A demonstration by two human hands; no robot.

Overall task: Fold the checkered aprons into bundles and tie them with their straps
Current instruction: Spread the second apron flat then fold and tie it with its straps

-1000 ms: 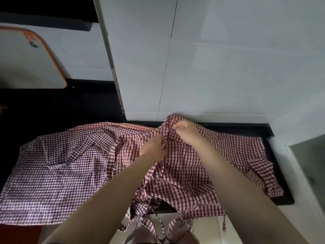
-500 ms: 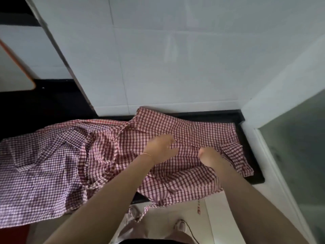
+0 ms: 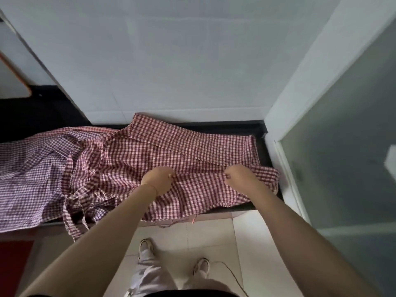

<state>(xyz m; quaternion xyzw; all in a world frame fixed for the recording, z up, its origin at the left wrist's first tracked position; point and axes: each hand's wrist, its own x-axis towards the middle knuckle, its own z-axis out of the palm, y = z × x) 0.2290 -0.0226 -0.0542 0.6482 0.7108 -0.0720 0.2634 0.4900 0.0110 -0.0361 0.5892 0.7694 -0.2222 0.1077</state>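
Note:
A red-and-white checkered apron (image 3: 171, 146) lies spread across the dark counter (image 3: 260, 129) in front of me. My left hand (image 3: 158, 179) pinches a fold of it near the middle. My right hand (image 3: 240, 175) grips the same fold further right, close to the apron's right corner. The cloth between the two hands is pulled into a straight crease. Its straps (image 3: 70, 213) hang over the counter's front edge at the left. A second apron (image 3: 27, 174) with a finer purple check lies crumpled at the left, partly under the red one.
A white tiled wall (image 3: 171, 61) rises right behind the counter. A frosted glass panel (image 3: 342, 146) in a white frame stands at the right. Below the counter edge are pale floor tiles (image 3: 214, 243) and my feet. A white board with an orange rim (image 3: 12, 82) leans at far left.
Both hands came down from the apron's upper edge toward me and spread apart, the right one moving toward the right corner. The view swung right and down, bringing the floor in.

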